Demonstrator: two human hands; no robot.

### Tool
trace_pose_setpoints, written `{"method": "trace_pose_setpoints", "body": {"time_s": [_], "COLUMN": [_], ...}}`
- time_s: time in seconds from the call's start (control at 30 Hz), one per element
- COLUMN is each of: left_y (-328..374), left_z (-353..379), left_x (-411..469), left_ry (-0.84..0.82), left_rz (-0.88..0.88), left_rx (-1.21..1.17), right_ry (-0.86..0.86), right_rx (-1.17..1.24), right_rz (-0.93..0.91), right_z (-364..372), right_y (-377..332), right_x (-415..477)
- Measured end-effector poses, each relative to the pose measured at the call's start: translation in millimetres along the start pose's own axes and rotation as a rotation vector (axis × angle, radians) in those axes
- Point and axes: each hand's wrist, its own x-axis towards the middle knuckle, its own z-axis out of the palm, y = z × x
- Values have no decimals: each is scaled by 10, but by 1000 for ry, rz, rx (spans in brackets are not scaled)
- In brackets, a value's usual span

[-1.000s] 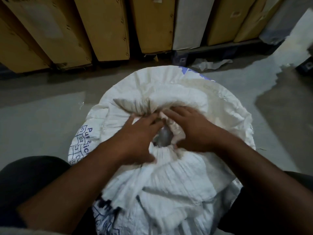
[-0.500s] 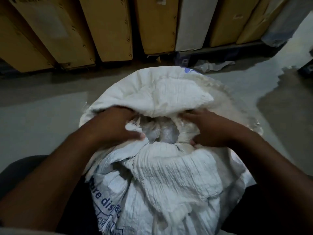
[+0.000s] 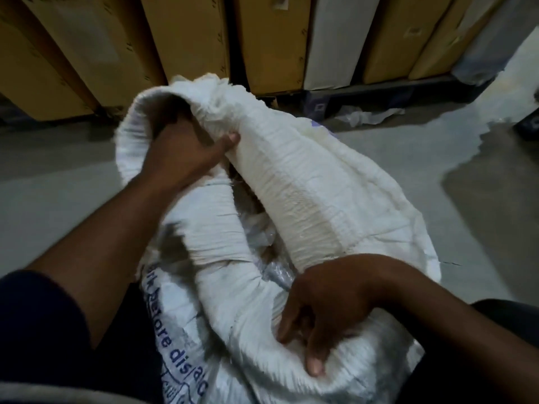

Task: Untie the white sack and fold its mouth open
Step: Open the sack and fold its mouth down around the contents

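Observation:
The white woven sack with blue print stands on the floor between my legs. Its mouth is pulled apart into a long slit, and clear plastic-wrapped contents show inside. My left hand grips the far end of the rim, fingers tucked under the fabric and thumb pressed on top. My right hand clutches the near end of the rim, fingers curled over the bunched edge. No tie is visible on the mouth.
A row of tall brown cartons and one white carton stands on a dark pallet just beyond the sack. Crumpled plastic scrap lies on the grey concrete floor. A darker patch marks the floor at right.
Both hands have moved apart along the rim, left hand lifting the far end up and away, right hand pulling the near end toward me. The mouth has stretched open wider.

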Motion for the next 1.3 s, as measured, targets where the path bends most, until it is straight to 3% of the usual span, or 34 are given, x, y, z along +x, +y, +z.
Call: {"method": "trace_pose_setpoints", "body": {"time_s": [0.1, 0.17, 0.23, 0.37, 0.47, 0.7, 0.83, 0.93, 1.03, 1.17, 1.2, 1.27, 1.3], "left_y": [-50, -21, 5, 148, 320, 330, 325, 333, 288, 75, 96, 47, -20], "left_z": [50, 111, 193, 330, 407, 549, 422, 288, 273, 276, 162, 28, 5], "left_x": [173, 194, 186, 31, -209, -926, -1458, -1859, -2162, -2491, -2553, -2581, -2491], "left_ry": [27, 22, -30, -250, -368, -502, -630, -710, -610, -727, -855, -892, -803], "left_rz": [-12, 4, 32, -85, -127, 127, 304, 312, 401, 336, 258, 312, 252], "left_rx": [180, 236, 298, 408, 446, 751, 901, 919, 883, 806, 829, 863, 913], "right_ry": [-132, -70, 185, 955, 1188, 929, 912, 920, 921, 967, 988, 1045, 1062], "right_rx": [-64, 35, 111, 169, 151, -129, -158, -145, -147, -126, -97, -33, -13], "right_rz": [11, -14, -59, -110, -102, 208, 333, 365, 408, 460, 474, 495, 499], "right_z": [71, 57, -31, -257, -335, -351, -351, -347, -358, -416, -444, -500, -517], "right_y": [-38, -53, 7, 174, 235, 603, 735, 766, 799, 866, 888, 934, 958], "right_x": [-16, -35, -19, 88, 249, 331, 201, 149, 113, 34, -6, -113, -159]}}
